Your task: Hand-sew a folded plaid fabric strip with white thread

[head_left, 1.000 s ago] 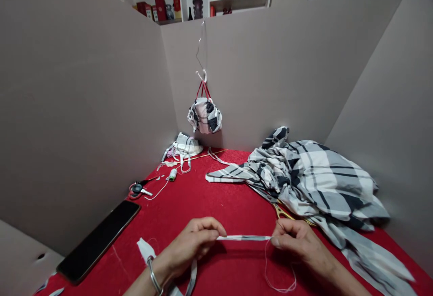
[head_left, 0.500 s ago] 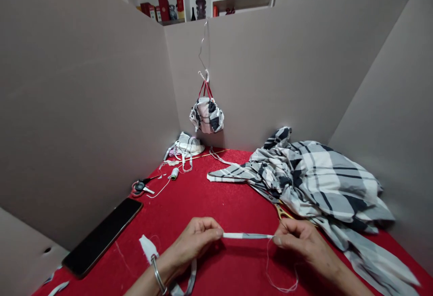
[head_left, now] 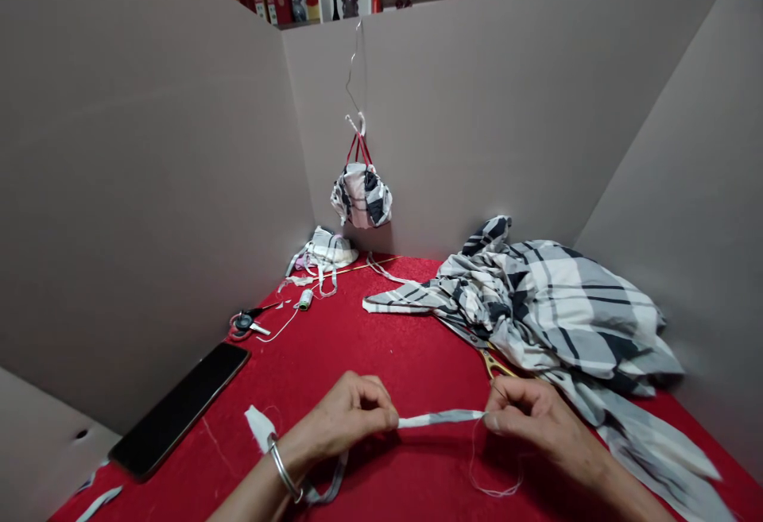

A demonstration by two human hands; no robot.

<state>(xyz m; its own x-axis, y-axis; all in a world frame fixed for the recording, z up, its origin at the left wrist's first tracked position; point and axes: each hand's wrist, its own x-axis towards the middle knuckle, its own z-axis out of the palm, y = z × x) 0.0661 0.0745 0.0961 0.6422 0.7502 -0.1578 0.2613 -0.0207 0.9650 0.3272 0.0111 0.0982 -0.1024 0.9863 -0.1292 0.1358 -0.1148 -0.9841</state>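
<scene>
A narrow white-and-grey fabric strip [head_left: 441, 419] stretches between my two hands above the red cloth. My left hand [head_left: 351, 415], with a silver bangle at the wrist, pinches one end between thumb and fingers. My right hand [head_left: 528, 415] is closed on the other end. Fine white thread [head_left: 494, 493] hangs in a loop below my right fingertips; whether a needle is among them I cannot tell. More of the strip shows beneath my left wrist, and a white scrap end [head_left: 260, 427] lies beside the bangle.
Plaid fabric [head_left: 572, 307] is heaped at right, partly over gold-handled scissors [head_left: 492, 363]. At left lie a black phone [head_left: 182, 411], small scissors [head_left: 244, 323] and a thread spool [head_left: 306, 299]. A plaid pouch [head_left: 362, 196] hangs from a hook at the back wall.
My left hand has shifted slightly right, and the strip between my hands looks shorter and a little slacker. The whole view has tilted slightly, with the surroundings sitting higher.
</scene>
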